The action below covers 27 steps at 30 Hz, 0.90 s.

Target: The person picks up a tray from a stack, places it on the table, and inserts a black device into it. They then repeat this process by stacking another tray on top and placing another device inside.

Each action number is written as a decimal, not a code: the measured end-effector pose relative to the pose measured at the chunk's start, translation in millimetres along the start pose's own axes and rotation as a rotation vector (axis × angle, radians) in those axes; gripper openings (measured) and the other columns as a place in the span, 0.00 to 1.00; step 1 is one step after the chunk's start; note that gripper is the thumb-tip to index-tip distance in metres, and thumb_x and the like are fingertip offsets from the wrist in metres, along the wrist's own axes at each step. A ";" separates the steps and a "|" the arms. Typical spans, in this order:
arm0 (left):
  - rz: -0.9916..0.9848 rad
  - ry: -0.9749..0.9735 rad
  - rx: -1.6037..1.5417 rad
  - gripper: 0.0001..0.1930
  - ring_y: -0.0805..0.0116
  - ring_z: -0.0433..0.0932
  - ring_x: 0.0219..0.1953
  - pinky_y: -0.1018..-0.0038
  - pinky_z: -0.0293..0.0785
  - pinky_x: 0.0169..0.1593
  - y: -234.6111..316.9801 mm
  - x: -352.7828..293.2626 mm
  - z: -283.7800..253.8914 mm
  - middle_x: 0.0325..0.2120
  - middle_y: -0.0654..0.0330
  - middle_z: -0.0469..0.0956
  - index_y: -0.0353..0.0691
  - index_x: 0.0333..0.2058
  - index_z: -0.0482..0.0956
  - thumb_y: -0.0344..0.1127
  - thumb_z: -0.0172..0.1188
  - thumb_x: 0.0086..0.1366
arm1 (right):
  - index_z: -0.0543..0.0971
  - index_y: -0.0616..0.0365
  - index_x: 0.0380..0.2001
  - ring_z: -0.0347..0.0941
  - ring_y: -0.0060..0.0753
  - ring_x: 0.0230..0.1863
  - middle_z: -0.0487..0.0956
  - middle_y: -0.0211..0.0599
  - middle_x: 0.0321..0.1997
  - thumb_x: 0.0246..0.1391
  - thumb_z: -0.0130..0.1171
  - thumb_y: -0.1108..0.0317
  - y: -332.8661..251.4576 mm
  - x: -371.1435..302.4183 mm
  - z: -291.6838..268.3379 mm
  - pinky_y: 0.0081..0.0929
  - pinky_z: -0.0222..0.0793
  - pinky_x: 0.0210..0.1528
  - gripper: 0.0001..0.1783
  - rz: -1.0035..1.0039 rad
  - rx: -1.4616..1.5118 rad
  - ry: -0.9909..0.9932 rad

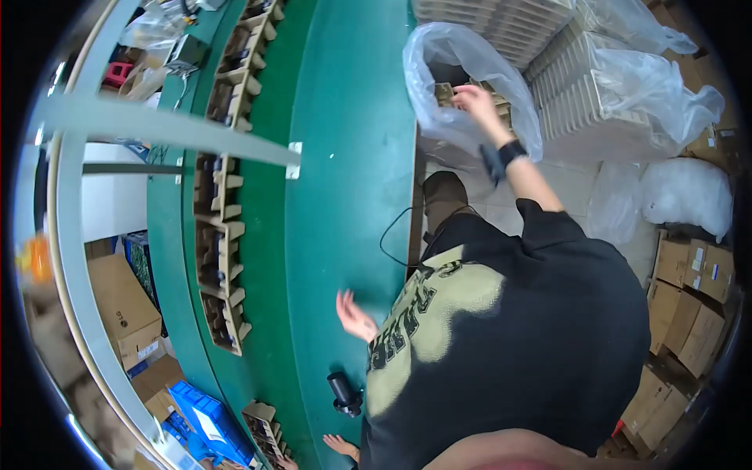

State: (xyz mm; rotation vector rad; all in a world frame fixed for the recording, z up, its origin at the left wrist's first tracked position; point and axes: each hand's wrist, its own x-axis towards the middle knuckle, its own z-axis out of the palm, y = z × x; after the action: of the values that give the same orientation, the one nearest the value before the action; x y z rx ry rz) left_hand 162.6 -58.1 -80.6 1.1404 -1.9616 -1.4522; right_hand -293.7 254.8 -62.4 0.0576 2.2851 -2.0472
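Note:
My right hand (474, 100) reaches over an open clear plastic bag (517, 86) at the upper middle. Its fingers are partly extended beside tan moulded pieces (444, 94) inside, and I cannot make out anything held. A black band (512, 151) circles that wrist, with a dark blurred object (492, 164) beside it. My left hand (352, 315) hovers blurred over the green bench (345, 227), close to my shirt, fingers apart and holding nothing. Nearer on the bench stands a black cylindrical device (343, 393). A thin black cable (384, 235) loops over the bench edge.
Tan moulded trays (219, 251) holding dark parts line the green strip at left. A grey metal frame (180, 129) crosses above. Another person's hand (341, 446) shows at the bottom, near a blue crate (207, 419). Stacked trays (576, 102) and cardboard boxes (697, 298) stand right.

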 end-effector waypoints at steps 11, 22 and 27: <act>0.412 -0.905 0.399 0.19 0.58 0.80 0.39 0.69 0.75 0.46 191.0 68.5 328.2 0.36 0.54 0.80 0.38 0.51 0.73 0.22 0.51 0.61 | 0.78 0.62 0.40 0.74 0.58 0.47 0.80 0.55 0.41 0.43 0.61 0.52 255.8 154.2 -100.1 0.45 0.70 0.47 0.26 0.215 -1.101 0.350; 0.254 -1.064 0.171 0.21 0.48 0.73 0.50 0.64 0.70 0.53 239.4 79.6 477.6 0.48 0.44 0.73 0.34 0.54 0.69 0.35 0.55 0.63 | 0.78 0.60 0.22 0.73 0.57 0.31 0.76 0.52 0.25 0.48 0.57 0.62 88.2 63.3 -133.2 0.50 0.68 0.34 0.11 0.156 -1.021 -0.031; -0.001 -0.958 0.245 0.41 0.46 0.62 0.60 0.61 0.61 0.60 196.9 49.4 535.7 0.56 0.41 0.64 0.33 0.61 0.56 0.50 0.63 0.57 | 0.78 0.60 0.22 0.74 0.52 0.29 0.75 0.50 0.23 0.48 0.58 0.62 -22.5 57.2 -126.5 0.46 0.69 0.32 0.11 0.176 -1.069 -0.209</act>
State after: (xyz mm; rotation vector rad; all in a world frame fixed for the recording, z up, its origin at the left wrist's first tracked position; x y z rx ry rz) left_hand -335.8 224.1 -90.4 0.5271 -2.8087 -2.0266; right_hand -356.2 376.8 -30.9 -0.0188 2.7476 -0.5362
